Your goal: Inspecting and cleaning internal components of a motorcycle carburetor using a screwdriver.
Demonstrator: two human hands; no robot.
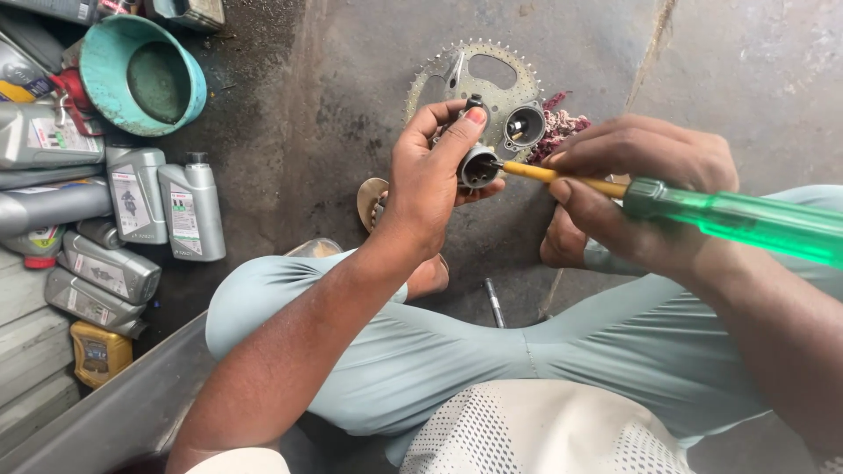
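My left hand (428,180) grips a small grey metal carburettor-like part (479,165) with round openings, held above the concrete floor. My right hand (634,180) holds a screwdriver (702,204) with a translucent green handle and a yellow shaft. The screwdriver's tip points left into one round opening of the part. A second round opening (524,125) of the part shows beyond my left fingers. I squat, with both knees in pale blue-green trousers below my hands.
A toothed metal sprocket (465,75) lies on the floor behind the part, with a reddish rag (559,127) beside it. At left stand several grey oil bottles (191,211), a yellow bottle (98,353) and a teal bowl (145,75). A metal rod (494,303) lies between my knees.
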